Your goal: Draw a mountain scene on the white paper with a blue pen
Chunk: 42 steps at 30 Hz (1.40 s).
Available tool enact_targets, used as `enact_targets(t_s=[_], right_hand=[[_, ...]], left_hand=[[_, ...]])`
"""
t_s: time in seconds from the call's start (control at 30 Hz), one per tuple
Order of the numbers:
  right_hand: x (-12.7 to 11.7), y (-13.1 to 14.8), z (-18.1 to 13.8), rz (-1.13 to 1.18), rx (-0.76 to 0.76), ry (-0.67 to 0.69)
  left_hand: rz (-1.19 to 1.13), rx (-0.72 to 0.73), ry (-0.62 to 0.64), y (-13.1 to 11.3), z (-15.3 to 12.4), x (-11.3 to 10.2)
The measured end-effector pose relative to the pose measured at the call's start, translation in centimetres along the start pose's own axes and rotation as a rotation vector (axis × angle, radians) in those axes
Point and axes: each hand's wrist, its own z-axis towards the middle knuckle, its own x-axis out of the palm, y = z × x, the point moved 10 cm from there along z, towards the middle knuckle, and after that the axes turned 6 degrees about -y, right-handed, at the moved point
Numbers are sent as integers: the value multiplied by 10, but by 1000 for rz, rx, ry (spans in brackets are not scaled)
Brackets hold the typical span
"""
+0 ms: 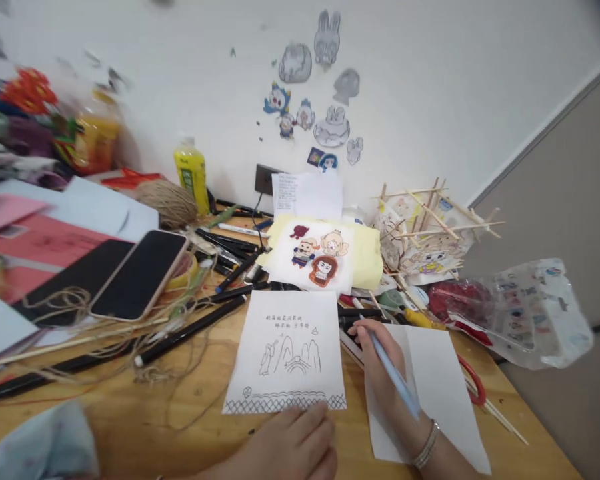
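Observation:
A white sheet with a line drawing [290, 353] lies in front of me, showing mountains, a bridge, a robed figure and handwritten characters. A wavy line and a crosshatched band run along its lower edge. My left hand [300, 440] rests at that edge, fingertips touching the paper, the other fingers loosely bent with no object seen in them. To the right of the drawing, my right hand [387, 363] is closed around a light blue pen [393, 367], tilted with its upper end toward the wrist. Beneath that hand lies a folded white paper [445, 393].
Behind the drawing, a sheet with coloured cartoon figures [310, 257] lies on yellow paper. A phone [140, 275], black markers [190, 330] and loose twine crowd the left. At right are a stick-framed paper lantern [430, 233], a plastic bag [540, 313] and red-handled scissors [475, 383].

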Motion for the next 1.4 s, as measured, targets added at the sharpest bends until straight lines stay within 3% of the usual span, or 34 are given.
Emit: enact_targets(t_s=[0.1,0.27,0.37,0.6,0.8,1.1,1.4], right_hand=[[8,8,2,-152,-142,68],[24,16,2,-201,-267,122],[32,15,0,-171,-276,133],[30,18,-2,-106,-281,123],[23,10,0,10,-120,85],[16,14,-5,148,21,-13],[11,2,0,209,39,-32]], left_hand=[[46,-163,114,47,0,-3],[317,-560,283,158,-22,-25],[411,-708,412,191,-38,-29],[405,-783,527,187,-42,-18],[335,-832,500,190,-39,-22],[20,-893,270,196,-41,-20],[-427,-1083,-17,215,-58,-7]])
